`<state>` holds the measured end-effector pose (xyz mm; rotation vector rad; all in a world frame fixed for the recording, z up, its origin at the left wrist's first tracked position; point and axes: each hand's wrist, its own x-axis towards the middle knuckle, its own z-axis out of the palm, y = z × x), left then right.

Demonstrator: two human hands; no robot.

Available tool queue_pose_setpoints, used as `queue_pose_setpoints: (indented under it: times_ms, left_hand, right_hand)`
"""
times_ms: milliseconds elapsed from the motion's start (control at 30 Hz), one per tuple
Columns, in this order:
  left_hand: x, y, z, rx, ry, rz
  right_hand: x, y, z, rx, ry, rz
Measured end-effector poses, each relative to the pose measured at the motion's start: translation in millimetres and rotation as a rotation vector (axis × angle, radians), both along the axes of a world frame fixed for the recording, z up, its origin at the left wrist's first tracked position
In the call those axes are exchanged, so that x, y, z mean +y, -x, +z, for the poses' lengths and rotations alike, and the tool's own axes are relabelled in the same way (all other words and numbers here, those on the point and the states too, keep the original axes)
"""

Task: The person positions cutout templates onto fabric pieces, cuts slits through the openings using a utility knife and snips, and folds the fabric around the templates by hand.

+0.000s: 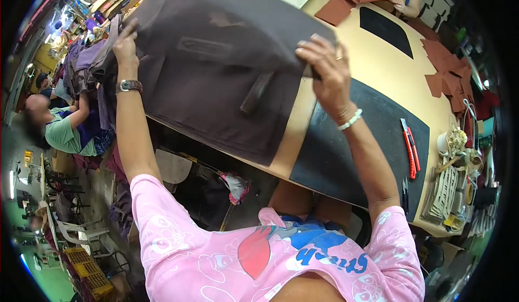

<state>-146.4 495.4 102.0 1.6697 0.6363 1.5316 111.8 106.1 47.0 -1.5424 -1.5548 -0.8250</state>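
**Dark sheet held up by both hands above a shared worktable**

The dark sheet [216, 86] lies over the left part of the pale table [389, 78], its near portion flat, its far portion raised; the left hand [126, 45] is closed on the left edge, the right hand [325, 64] grips the right edge with bent fingers, slightly blurred; whether this is one folded sheet or two layers cannot be told. A faint rectangular outline [205, 46] marks the raised portion; a dark bar-like form [257, 93] shows on the near portion, its nature unclear.

Progress, as judged: the handling appears partway through; the sheet is spread and both edges are taken up, while the raised portion is not yet set down; no finished state is shown.

Edges and room: the sheet's near edge runs along the table's near edge; a narrow pale strip separates its right edge from the black mat [330, 145]; more tabletop shows beyond the mat, towards the black cut piece [385, 32]. Red cutters [409, 148] rest on the mat, right of the right forearm; rust-brown pieces [451, 75] border the far right; at left, piled cloth [105, 59] crowds the left hand; a co-worker's hand [399, 6] occupies the far side.
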Motion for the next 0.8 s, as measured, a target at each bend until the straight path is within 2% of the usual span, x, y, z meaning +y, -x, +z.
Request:
queue_pose_setpoints:
  times_ms: [67,167,333,467,600,667,700,767,800]
  left_hand:
    - [22,24,-34,0.186,0.019,0.043]
    - [25,43,-65,0.318,0.167,0.279]
    - [37,82,-117,0.383,0.248,0.428]
    - [10,92,-113,0.504,0.363,0.506]
    - [13,93,-119,0.793,0.030,0.647]
    - [-8,66,-113,1.062,-0.328,0.915]
    - [-23,48,-103,1.127,-0.321,0.849]
    - [-48,9,-96,1.190,-0.481,0.796]
    - [-52,-9,-102,1.191,-0.511,0.739]
  right_hand:
    - [8,10,-29,-0.011,0.105,0.002]
    - [7,37,-50,0.005,0.311,0.082]
    - [2,76,-74,-0.067,0.453,0.217]
    - [-1,100,-69,-0.089,0.490,0.284]
    - [-1,108,-73,-0.048,0.516,0.316]
    - [1,108,-75,0.069,0.551,0.369]
    - [1,105,-70,0.113,0.466,0.367]
    - [2,91,-55,0.199,0.299,0.361]
    - [4,82,-53,0.280,0.260,0.252]
